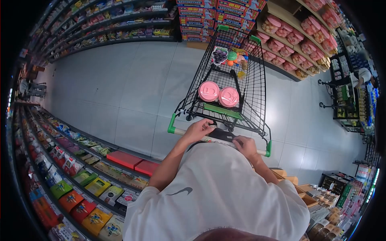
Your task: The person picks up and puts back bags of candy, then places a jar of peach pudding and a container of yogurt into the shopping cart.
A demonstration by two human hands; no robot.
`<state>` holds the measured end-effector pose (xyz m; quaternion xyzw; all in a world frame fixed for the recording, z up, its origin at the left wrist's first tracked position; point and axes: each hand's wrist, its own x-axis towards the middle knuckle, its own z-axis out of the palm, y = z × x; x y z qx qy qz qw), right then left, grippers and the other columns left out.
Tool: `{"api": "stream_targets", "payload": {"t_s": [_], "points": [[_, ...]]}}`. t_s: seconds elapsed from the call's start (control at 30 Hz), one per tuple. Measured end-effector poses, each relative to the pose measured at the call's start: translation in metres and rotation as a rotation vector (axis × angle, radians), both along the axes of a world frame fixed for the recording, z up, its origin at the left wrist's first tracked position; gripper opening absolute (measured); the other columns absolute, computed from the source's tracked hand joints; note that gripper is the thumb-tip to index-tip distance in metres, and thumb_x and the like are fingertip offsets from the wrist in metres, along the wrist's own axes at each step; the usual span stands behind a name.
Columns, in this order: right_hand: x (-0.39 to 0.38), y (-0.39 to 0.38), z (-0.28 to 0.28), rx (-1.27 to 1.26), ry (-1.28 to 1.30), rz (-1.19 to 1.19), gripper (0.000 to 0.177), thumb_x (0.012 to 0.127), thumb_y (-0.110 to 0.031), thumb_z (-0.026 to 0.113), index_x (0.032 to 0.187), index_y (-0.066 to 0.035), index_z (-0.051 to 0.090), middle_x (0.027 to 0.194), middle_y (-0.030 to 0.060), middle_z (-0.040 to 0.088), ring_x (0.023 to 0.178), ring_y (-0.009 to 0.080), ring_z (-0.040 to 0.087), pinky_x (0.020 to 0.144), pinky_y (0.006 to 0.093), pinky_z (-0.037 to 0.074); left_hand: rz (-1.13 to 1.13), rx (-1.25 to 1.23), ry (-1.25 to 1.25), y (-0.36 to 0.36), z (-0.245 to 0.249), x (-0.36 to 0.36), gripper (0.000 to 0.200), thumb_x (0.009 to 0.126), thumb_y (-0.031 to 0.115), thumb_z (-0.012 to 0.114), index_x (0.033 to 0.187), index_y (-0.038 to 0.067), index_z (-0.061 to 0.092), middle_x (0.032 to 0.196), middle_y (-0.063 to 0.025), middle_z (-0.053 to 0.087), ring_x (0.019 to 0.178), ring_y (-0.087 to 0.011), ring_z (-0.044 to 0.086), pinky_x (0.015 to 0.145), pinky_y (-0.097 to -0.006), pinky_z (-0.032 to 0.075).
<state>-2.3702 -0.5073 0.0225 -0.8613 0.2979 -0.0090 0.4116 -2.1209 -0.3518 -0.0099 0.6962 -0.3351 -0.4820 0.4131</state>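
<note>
A black wire shopping cart (253, 96) with green trim stands in front of me on the tiled floor. Both hands grip its handle bar (219, 140): my left hand (198, 131) near the bar's left part, my right hand (246, 147) near its right part. Two round pink-lidded tubs (219, 94) lie side by side in the cart's basket. A purple grape-printed pack (219, 55) and small orange and green items sit at the cart's far end. My white T-shirt fills the lower middle of the view.
Shelves of packaged snacks (76, 188) run along my left. Ahead are stacked red and blue boxes (217, 16) and wooden shelves of pink-lidded tubs (297, 40). More shelving and boxes (321, 193) stand at my right. Grey tiled floor (120, 80) stretches ahead to the left.
</note>
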Motion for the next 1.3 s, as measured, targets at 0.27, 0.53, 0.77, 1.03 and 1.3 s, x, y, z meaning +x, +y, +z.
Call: {"api": "stream_targets", "payload": {"t_s": [0.27, 0.53, 0.77, 1.03, 1.3], "points": [[-0.007, -0.033, 0.009, 0.032, -0.008, 0.215, 0.018, 0.088, -0.021, 0.066, 0.092, -0.005, 0.07, 0.075, 0.0149, 0.068, 0.065, 0.0333, 0.066, 0.063, 0.0404, 0.051, 0.27, -0.041, 0.079, 0.005, 0.021, -0.036, 0.025, 0.093, 0.019, 0.068, 0.115, 0.006, 0.063, 0.088, -0.0008, 0.064, 0.075, -0.0089, 0.059, 0.067, -0.0249, 0.051], [-0.068, -0.092, 0.023, 0.01, 0.015, 0.237, 0.015, 0.087, -0.022, 0.068, 0.091, -0.008, 0.07, 0.073, 0.0148, 0.068, 0.069, 0.0339, 0.067, 0.066, 0.0427, 0.053, 0.541, -0.099, -0.019, -0.025, 0.037, -0.13, 0.015, 0.096, 0.016, 0.062, 0.107, 0.006, 0.062, 0.085, -0.0023, 0.068, 0.071, -0.0089, 0.063, 0.063, -0.0243, 0.052], [-0.148, -0.2, 0.022, -0.054, 0.005, 0.347, 0.014, 0.087, -0.022, 0.067, 0.085, -0.008, 0.068, 0.067, 0.0135, 0.067, 0.065, 0.0338, 0.066, 0.064, 0.0433, 0.052, 0.799, -0.064, -0.392, -0.119, 0.048, -0.257, 0.016, 0.094, 0.021, 0.062, 0.105, 0.01, 0.064, 0.076, -0.0043, 0.071, 0.067, -0.0175, 0.068, 0.061, -0.031, 0.052], [-0.183, -0.246, 0.026, -0.052, -0.024, 0.423, 0.016, 0.086, -0.022, 0.068, 0.084, -0.006, 0.068, 0.06, 0.0128, 0.063, 0.057, 0.0325, 0.062, 0.058, 0.0425, 0.048, 0.828, 0.094, -0.659, -0.157, 0.076, -0.335, 0.011, 0.09, 0.023, 0.066, 0.097, 0.015, 0.07, 0.075, -0.0043, 0.069, 0.064, -0.0217, 0.068, 0.058, -0.0346, 0.052], [-0.211, -0.289, 0.02, -0.103, -0.109, 0.471, 0.016, 0.086, -0.023, 0.068, 0.085, -0.006, 0.068, 0.06, 0.0121, 0.064, 0.056, 0.0311, 0.063, 0.057, 0.042, 0.047, 0.636, 0.112, -0.741, -0.18, 0.063, -0.39, 0.008, 0.089, 0.021, 0.065, 0.092, 0.013, 0.068, 0.076, -0.006, 0.069, 0.068, -0.026, 0.068, 0.059, -0.0382, 0.052]]}}
